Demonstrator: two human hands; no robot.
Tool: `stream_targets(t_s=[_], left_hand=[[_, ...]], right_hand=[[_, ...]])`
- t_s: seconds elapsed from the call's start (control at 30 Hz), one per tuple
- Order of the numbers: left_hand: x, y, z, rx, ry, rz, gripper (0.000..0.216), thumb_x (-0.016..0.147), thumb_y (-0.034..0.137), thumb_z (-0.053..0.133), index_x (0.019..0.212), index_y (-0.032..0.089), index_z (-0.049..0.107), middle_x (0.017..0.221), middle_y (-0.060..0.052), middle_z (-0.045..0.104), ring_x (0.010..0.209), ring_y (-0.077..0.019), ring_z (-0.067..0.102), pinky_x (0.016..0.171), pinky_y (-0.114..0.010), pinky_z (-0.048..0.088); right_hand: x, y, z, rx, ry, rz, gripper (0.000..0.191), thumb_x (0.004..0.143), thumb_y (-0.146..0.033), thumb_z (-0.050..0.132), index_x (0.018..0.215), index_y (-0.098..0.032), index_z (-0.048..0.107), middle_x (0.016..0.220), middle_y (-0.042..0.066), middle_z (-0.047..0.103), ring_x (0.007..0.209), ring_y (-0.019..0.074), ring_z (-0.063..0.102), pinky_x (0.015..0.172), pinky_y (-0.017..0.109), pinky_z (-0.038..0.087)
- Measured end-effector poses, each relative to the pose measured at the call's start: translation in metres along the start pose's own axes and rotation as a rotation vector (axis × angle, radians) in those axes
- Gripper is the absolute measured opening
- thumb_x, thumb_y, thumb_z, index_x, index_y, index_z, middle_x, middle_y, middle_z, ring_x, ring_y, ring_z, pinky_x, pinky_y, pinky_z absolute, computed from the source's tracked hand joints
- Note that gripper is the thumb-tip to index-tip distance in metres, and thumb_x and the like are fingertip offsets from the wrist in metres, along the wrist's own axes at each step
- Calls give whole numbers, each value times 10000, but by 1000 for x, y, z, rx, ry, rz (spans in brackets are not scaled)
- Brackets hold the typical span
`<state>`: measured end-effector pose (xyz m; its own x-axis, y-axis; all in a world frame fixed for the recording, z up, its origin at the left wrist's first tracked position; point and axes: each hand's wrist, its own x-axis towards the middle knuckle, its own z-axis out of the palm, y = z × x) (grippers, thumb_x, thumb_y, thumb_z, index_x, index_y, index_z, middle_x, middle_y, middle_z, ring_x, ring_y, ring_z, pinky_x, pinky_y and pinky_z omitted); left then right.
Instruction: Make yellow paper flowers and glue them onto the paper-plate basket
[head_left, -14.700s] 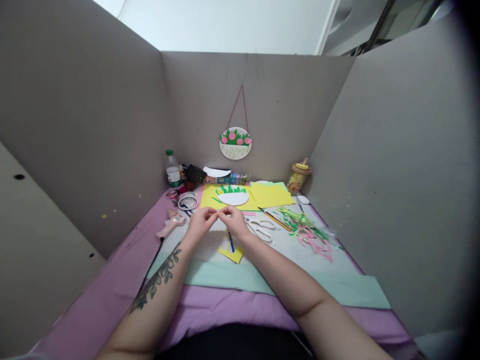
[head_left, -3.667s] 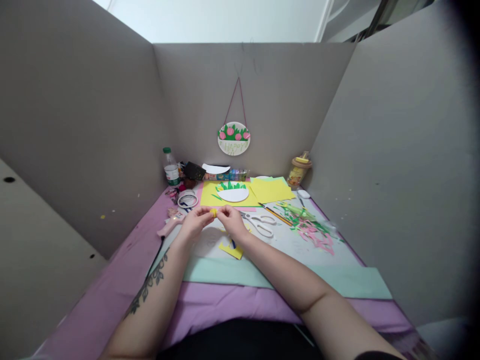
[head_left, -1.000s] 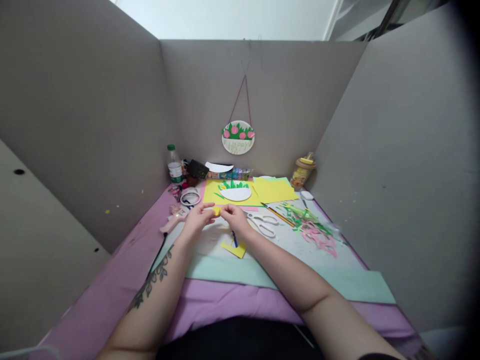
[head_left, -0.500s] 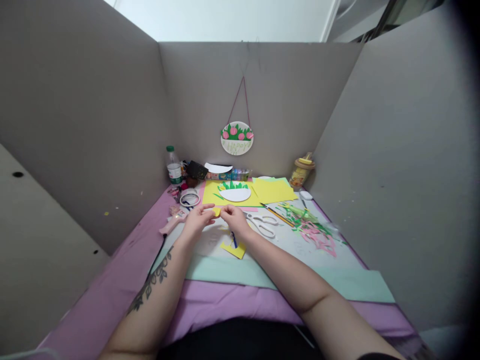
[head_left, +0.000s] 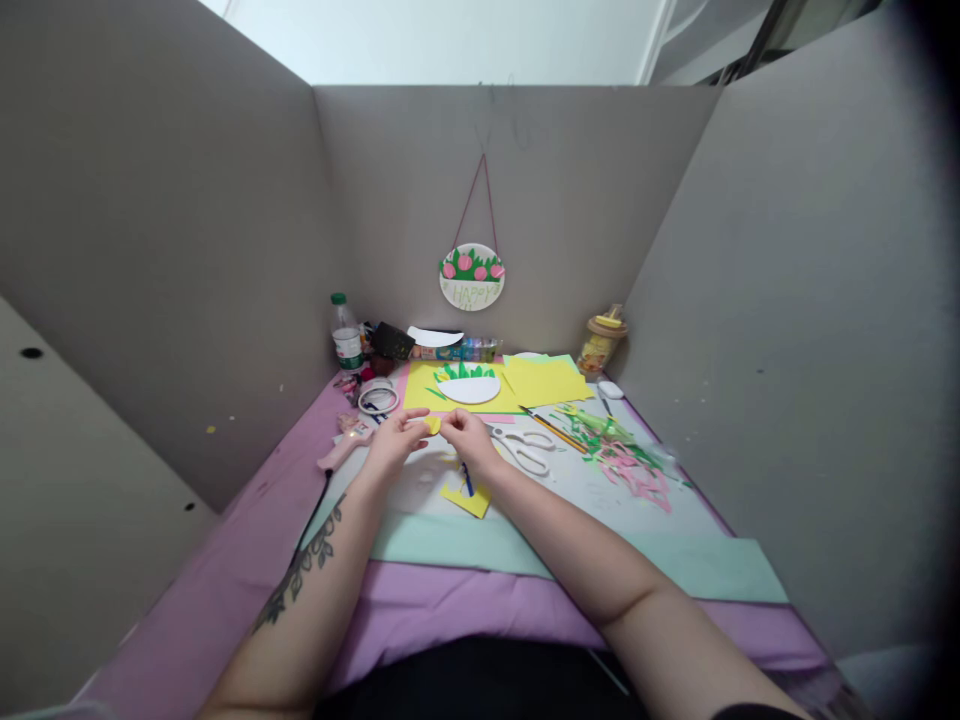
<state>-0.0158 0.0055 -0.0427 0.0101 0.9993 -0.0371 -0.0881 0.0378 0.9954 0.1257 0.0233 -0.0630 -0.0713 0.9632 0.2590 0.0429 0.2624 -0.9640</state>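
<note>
Over the middle of the table, my left hand point(head_left: 400, 436) pinches a small yellow paper piece point(head_left: 433, 426) between thumb and fingers. My right hand point(head_left: 466, 436) is closed at the piece's right edge, its fingertips pressed together on it. Below the hands lies a yellow paper scrap point(head_left: 466, 502) with a dark blue pen point(head_left: 468, 480) across it, partly hidden by my right wrist. White-handled scissors point(head_left: 525, 452) rest just right of my right hand. Behind the hands, a white paper-plate piece with green paper leaves point(head_left: 469, 387) sits on yellow paper.
Green and pink paper scraps point(head_left: 630, 460) are heaped at the right, beside pencils point(head_left: 559, 432). A pink glue gun point(head_left: 345, 448) and a tape roll point(head_left: 379, 398) lie at the left. A bottle point(head_left: 346, 335) and a cup point(head_left: 600, 345) stand at the back. A decorated plate point(head_left: 472, 290) hangs on the wall.
The yellow piece has turned slightly between my fingers. Both hands stay in nearly the same place, and the view has shifted a little.
</note>
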Motion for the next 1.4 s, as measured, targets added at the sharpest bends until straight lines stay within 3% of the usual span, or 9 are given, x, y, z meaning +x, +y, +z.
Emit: stream_targets(t_s=[0.3,0.87,1.2,1.4], left_hand=[[3,-2,-1,-118,28,-29,482,598,262,712,1040,142,564,859,-65,665,745,-127,621,697,-247,458],[-4,3,3,201,29,52,473,659,318,654,1092,138,592,805,-85,688,845,-205,641,642,-256,442],[-4,3,3,133,-2,50,476,682,330,623,1119,151,559,867,-86,672,842,-201,653,621,-242,451],[-2,0,3,99,8,56,485,636,361,675,1064,166,555,944,-97,663,783,-195,662,586,-243,450]], right_hand=[[0,-1,0,107,18,26,137,652,-278,575,720,-192,492,623,-54,478,573,110,430,554,238,351],[-3,-5,-1,34,-36,25,125,670,-289,541,632,-172,518,573,-50,467,531,100,394,535,236,320],[-2,0,-4,75,-87,69,115,684,-287,539,657,-175,534,522,-53,458,488,95,370,482,220,292],[-1,-1,-3,58,-50,68,137,688,-307,532,636,-181,518,530,-48,458,493,96,372,473,217,291]])
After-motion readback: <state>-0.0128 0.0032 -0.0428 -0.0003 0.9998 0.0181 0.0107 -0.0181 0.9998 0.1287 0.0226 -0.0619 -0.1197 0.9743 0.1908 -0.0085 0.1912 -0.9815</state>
